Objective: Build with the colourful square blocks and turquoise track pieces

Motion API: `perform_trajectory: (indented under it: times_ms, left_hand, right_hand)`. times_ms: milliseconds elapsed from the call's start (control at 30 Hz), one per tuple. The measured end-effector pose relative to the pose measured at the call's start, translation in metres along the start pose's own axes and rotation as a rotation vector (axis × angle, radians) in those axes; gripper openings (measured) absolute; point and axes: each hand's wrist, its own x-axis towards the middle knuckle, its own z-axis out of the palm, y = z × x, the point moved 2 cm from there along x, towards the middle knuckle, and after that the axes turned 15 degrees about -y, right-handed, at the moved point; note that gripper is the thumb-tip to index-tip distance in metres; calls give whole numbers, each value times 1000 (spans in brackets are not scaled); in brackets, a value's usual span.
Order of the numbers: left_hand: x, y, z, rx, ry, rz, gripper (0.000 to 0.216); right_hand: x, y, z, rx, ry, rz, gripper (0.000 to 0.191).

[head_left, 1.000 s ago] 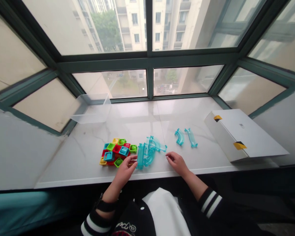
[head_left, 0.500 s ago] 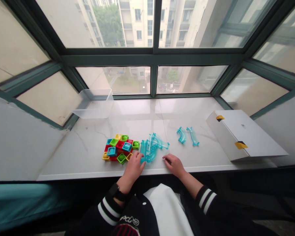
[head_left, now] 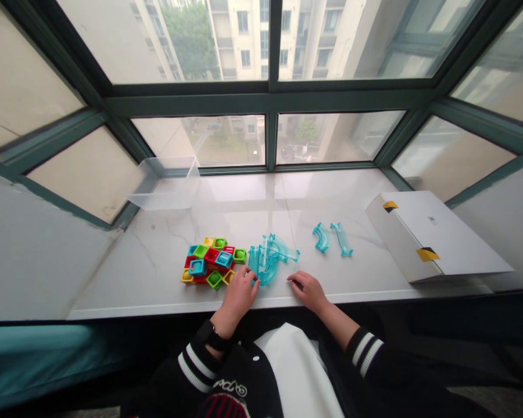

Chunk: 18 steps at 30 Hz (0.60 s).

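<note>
My left hand is at the near end of a straight, see-through blue track piece, its thumb and fingers closed around that end. This piece lies at the left side of a loose pile of curved blue track pieces. Just left of the hand sits a cluster of coloured cube blocks in red, green, yellow and blue. Resting on the sill to the right of the pile is my right hand, fingers loosely bent and apart, with nothing visible in it.
Farther right lie a curved blue track piece and a wavy one. A white box with yellow-black tape stands at the right. At the back left is a clear plastic bin. Windows border the white sill.
My left thumb and fingers have shifted slightly and closed in on the near end of the straight blue track piece. My right hand has stayed put. The view has tilted slightly.
</note>
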Motion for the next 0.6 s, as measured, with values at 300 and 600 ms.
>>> perform_trajectory:
  times_ms: [300,600]
  left_hand:
    - [0,3,-5,-52,27,-33,14]
    - [-3,3,-9,-78,49,-25,16]
  right_hand:
    - [0,-3,-1,7,0,4,20]
    - [16,-29,-5,191,-48,-23,35]
